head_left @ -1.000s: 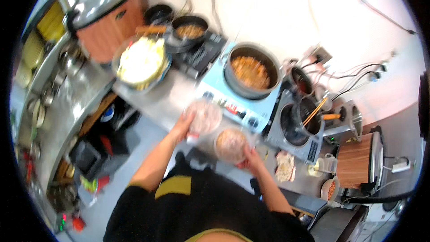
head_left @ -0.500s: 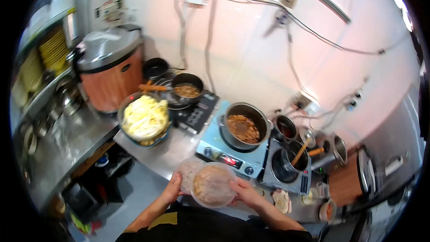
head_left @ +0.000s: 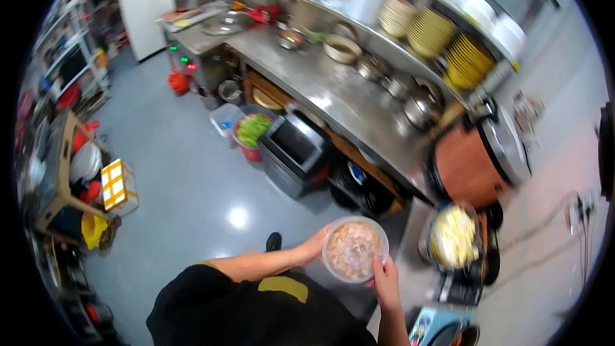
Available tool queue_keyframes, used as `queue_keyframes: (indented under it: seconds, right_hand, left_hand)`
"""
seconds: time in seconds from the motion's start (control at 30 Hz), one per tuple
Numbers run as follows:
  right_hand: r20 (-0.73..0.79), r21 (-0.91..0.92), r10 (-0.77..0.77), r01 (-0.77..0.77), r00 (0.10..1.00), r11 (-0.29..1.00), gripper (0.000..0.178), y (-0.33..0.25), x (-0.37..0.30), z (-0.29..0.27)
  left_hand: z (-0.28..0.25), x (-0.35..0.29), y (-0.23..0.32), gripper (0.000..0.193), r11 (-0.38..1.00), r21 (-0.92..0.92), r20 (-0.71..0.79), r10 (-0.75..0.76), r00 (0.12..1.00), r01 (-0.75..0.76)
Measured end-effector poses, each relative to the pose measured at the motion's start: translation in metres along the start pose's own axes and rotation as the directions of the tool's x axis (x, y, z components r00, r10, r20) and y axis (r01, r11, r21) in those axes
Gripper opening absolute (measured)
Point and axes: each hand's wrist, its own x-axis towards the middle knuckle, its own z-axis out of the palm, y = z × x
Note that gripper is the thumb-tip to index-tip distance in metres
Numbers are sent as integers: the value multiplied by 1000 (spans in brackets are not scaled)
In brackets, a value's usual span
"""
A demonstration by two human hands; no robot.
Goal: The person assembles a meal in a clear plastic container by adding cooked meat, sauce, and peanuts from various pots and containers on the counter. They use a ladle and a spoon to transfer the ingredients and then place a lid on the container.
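Note:
A round clear plastic container (head_left: 349, 243) of pale, pinkish-beige food is held level in front of my body. My left hand (head_left: 312, 246) closes on its left side, with the fingers partly hidden behind the rim. At its lower right edge my right hand (head_left: 384, 277) grips the rim, thumb on top. Only one container shows clearly; I cannot tell whether the second one is stacked beneath it. To the right, a bowl of chopped pale yellow vegetables (head_left: 453, 237) stands on the counter, apart from my hands.
A steel counter (head_left: 307, 80) runs along the far side, below stacked yellow bowls (head_left: 432, 33). A large wood-brown cooker (head_left: 471, 161) stands at its right end. On the floor are a dark bin (head_left: 291, 154), a red basin of greens (head_left: 252, 152) and a white-and-orange box (head_left: 120, 186).
My view has swung left, from the stoves to the floor and long counter. The two containers, side by side before, now appear as one, still between both hands.

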Motion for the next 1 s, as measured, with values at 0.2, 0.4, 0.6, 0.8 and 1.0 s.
queue_keyframes:
  seconds: [0.2, 0.4, 0.6, 0.8, 1.0]
  right_hand:
    - [309, 554, -210, 4, 928, 832, 68, -84, 122, 102]
    - [636, 471, -87, -296, 767, 831, 72, -155, 253, 249]
    - [812, 328, -81, -338, 578, 882, 55, -269, 335, 436]
    - [939, 196, -74, -343, 336, 919, 62, -358, 411, 639]
    - [977, 100, -44, -269, 209, 958, 89, -444, 452, 831]
  left_hand:
    - [-133, -24, 54, 63, 983, -140, -258, 81, 963, -120]
    - [-255, -68, 158, 62, 961, -225, -463, 40, 885, -161]
    - [-407, -120, 239, 48, 954, -160, -770, 39, 637, -252]
    - [-567, -189, 305, 45, 932, -28, -876, 151, 458, -361]
    - [-691, -251, 398, 45, 802, 10, -975, 140, 173, -597]
